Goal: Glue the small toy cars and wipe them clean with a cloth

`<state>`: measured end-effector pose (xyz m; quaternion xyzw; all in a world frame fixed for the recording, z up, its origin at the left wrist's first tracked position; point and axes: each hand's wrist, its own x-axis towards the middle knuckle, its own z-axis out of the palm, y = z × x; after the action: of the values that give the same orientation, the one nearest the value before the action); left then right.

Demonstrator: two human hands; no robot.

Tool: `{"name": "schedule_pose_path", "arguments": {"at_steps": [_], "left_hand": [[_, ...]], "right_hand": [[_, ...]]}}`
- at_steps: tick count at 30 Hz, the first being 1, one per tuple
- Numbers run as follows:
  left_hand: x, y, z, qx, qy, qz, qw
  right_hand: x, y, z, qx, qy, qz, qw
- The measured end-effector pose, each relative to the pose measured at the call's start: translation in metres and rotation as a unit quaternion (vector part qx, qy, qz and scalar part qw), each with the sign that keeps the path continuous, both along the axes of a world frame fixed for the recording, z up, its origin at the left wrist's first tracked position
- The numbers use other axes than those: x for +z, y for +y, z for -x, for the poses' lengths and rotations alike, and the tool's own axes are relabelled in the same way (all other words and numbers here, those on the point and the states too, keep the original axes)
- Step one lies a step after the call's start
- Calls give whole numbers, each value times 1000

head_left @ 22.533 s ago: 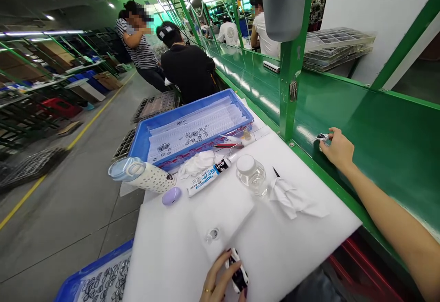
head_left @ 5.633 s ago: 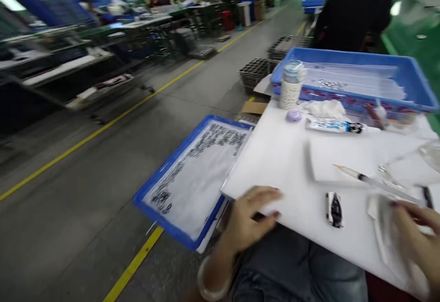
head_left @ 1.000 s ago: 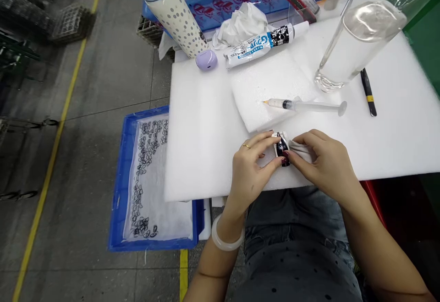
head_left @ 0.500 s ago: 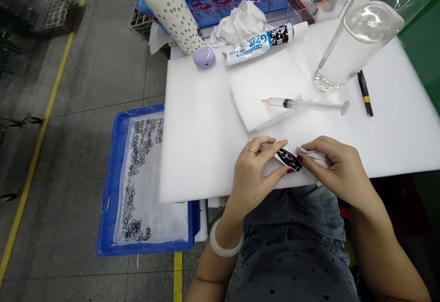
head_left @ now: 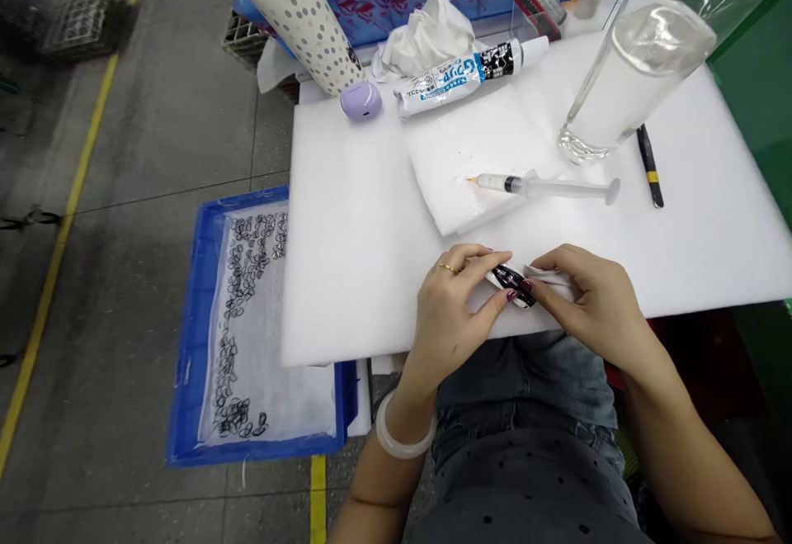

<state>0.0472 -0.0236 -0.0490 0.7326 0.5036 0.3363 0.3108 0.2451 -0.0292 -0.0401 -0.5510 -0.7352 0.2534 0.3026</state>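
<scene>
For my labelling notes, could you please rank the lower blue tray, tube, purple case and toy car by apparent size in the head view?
Lower blue tray
Tube
Purple case and toy car: unsure, as fingers partly cover the car.

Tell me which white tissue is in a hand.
The smooth tissue in the right hand, beside the toy car that the left hand holds. The crumpled tissue lies behind the glue tube, in neither hand.
</scene>
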Motion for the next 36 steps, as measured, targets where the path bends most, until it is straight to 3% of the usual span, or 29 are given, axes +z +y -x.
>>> {"name": "schedule_pose_path", "arguments": {"at_steps": [2, 6, 10, 13, 16, 20, 22, 25, 27, 29, 32, 34, 36], "left_hand": [[0, 0, 3, -18, 11, 0, 1000], [-3, 1, 8, -60, 30, -13, 998], [-5, 1, 7, -47, 29, -24, 998], [-6, 1, 6, -44, 29, -21, 998], [-7, 1, 7, -50, 15, -19, 998], [-10, -2, 12, -13, -47, -44, 998], [-12, -4, 14, 23, -83, -47, 995], [-16, -5, 18, 52, -112, -31, 992], [-20, -4, 19, 52, -110, -14, 993], [-22, -3, 19, 46, -105, -1, 993], [-20, -5, 18, 40, -111, 10, 993], [-18, -6, 17, 38, -117, 12, 992], [-15, -6, 16, 36, -116, 12, 993]], "right_hand": [[-3, -4, -2, -11, 28, -41, 999], [-16, -19, 1, -95, 42, -205, 973], [-30, -32, 12, -38, -78, -299, 950], [-29, -27, 8, -67, -137, -280, 948], [-16, -5, -13, -140, -165, -209, 954], [3, 13, -26, -232, -237, -201, 922], [3, 5, -8, -184, -213, -206, 937], [-12, -13, 30, -68, -149, -184, 969], [-24, -18, 36, -74, -128, -189, 971], [-28, -19, 9, -136, -107, -200, 964], [-19, -17, -89, -325, -88, -179, 924], [-12, -15, -170, -450, -116, -107, 879], [-9, -16, -235, -513, -175, 26, 840]]}}
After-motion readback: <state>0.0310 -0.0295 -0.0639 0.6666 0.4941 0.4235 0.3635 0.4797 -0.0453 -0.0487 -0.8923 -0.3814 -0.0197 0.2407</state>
